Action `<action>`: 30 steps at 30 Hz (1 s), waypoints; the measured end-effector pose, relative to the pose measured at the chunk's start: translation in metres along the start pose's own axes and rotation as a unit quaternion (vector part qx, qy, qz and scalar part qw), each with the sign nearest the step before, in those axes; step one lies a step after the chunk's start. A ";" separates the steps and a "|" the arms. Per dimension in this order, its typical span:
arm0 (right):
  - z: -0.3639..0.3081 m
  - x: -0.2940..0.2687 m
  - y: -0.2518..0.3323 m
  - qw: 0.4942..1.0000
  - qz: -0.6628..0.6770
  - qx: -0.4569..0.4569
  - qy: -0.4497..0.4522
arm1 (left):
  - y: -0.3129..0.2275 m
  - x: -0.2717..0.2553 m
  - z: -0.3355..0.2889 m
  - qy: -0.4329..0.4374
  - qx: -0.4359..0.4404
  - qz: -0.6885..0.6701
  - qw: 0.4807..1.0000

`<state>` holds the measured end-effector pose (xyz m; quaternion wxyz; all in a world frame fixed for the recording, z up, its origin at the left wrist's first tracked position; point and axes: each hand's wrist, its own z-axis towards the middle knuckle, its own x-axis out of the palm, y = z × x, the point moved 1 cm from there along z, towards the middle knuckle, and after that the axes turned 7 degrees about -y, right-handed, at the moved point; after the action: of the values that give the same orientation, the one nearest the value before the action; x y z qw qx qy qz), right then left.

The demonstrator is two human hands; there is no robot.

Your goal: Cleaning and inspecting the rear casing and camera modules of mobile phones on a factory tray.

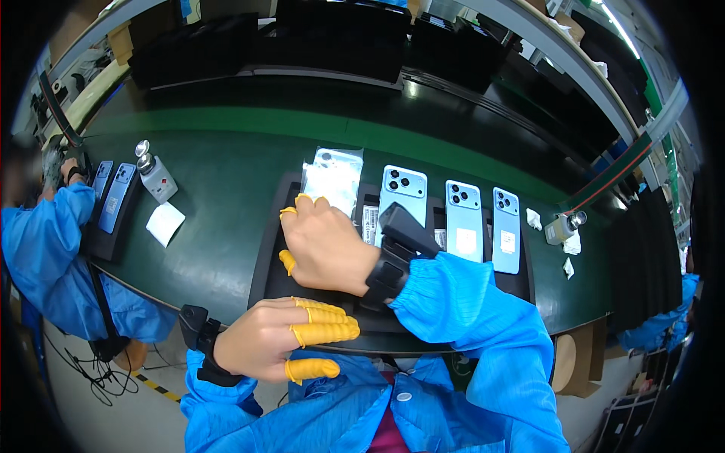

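My right hand [325, 245] reaches across to the left over a black tray [266, 281]. Its yellow-cotted fingers are bent and spread, the thumb apart, over the lower left part of a phone in a clear bag [334, 177]. The hand covers that phone's lower end, and I see no firm grip. Nearer to me, my left hand [272, 337] holds nothing; its yellow-cotted fingers stretch right, apart from the thumb, by the tray's front edge. To the right lie a light-blue phone [402, 190], another blue phone [463, 215] and a third blue phone [506, 226], cameras up.
A pump bottle [156, 177] stands at left beside a white wipe [164, 224]; another pump bottle [565, 226] is at right near crumpled wipes [534, 220]. At far left a co-worker's blue sleeve [53, 226] is near a tray with blue phones [117, 198]. A shelf frame crosses above.
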<state>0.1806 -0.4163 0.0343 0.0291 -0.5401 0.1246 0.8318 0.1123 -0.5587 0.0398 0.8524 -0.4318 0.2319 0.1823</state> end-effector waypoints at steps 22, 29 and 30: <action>-0.005 -0.106 -0.145 0.597 0.710 0.290 -0.233 | 0.034 0.024 0.015 -0.041 -0.147 0.347 0.925; -0.243 -0.264 -0.216 0.553 0.690 0.234 -0.405 | 0.034 0.024 0.011 -0.034 -0.145 0.347 0.926; -0.319 -0.295 -0.236 0.575 0.717 0.160 -0.360 | 0.031 0.023 0.012 -0.034 -0.144 0.340 0.929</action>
<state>0.6305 -0.2391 0.1366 -0.4481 0.0830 0.5815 0.6739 0.1185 -0.5289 0.0129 0.6757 -0.4385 0.3068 0.5070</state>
